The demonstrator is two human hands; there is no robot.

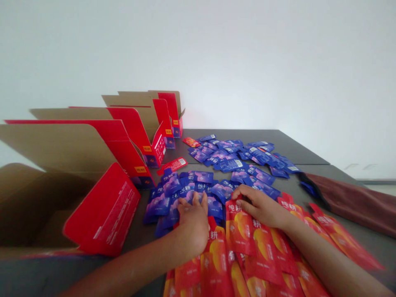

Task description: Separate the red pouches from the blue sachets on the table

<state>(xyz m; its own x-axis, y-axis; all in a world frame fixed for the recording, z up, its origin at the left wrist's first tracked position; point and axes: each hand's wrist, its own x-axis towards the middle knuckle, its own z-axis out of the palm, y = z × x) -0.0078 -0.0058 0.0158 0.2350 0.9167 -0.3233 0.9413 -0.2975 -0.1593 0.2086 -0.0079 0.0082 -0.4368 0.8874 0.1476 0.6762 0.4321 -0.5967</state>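
- Bare forearms (pixel 123 268) enter from the bottom edge, reaching over a loose heap of red-and-orange sachets (pixel 216 264) printed with "纯耕".
- At the heap's far edge, the left hand (pixel 193 222) has its fingers bunched and pressed down on blue sachets (pixel 198 177); whether it pinches one, I cannot tell.
- Nearby, the right hand (pixel 262 208) lies open with fingers spread, resting on the red-and-orange sachets, its fingertips just beside the blue sachets and nothing visibly held.
- Left of the blue sachets, open cartons (pixel 102 210) with red flaps and kraft-brown lids stand in a row of four, the closest touching the heap's side.
- Just beside the blue sachets, on the carton side, lies a flat red strip (pixel 172 166).
- Beneath the blue sachets is a grey table (pixel 303 148).
- Right of the blue sachets, a dark red cloth (pixel 349 202) lies along the table's edge.
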